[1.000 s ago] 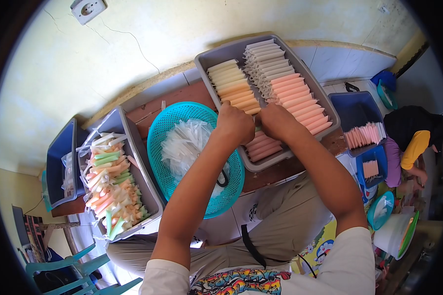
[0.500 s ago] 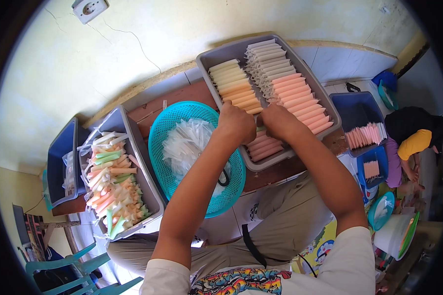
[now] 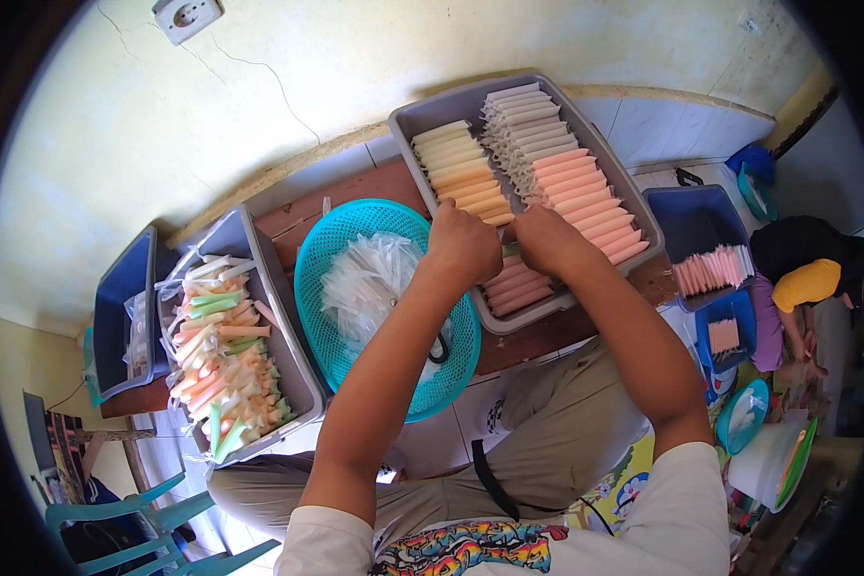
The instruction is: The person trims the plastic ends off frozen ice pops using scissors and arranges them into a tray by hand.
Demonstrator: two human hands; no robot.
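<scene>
My left hand (image 3: 464, 245) and my right hand (image 3: 547, 242) are side by side over the near part of a grey tray (image 3: 655, 230), fingers curled closed. What they pinch is hidden beneath the knuckles; a bit of pale green shows between them. Slim filled plastic tubes, like ice pops, lie in neat rows in the tray: cream and orange ones (image 3: 456, 173) at far left, grey-white ones (image 3: 526, 120) at far right, pink ones (image 3: 590, 202) under those. More pink tubes (image 3: 518, 291) lie just below my hands.
A turquoise basket (image 3: 309, 278) holds clear plastic sleeves (image 3: 370, 283) and a dark-handled tool (image 3: 439, 348). Left of it, another grey tray (image 3: 302, 384) holds jumbled tubes (image 3: 226, 355). Blue bins (image 3: 691, 206) with pink tubes and a person in a yellow sleeve (image 3: 806, 283) are at right.
Both hands stay closed at nearly the same spot over the tray. The view has shifted very slightly; no tube has visibly moved.
</scene>
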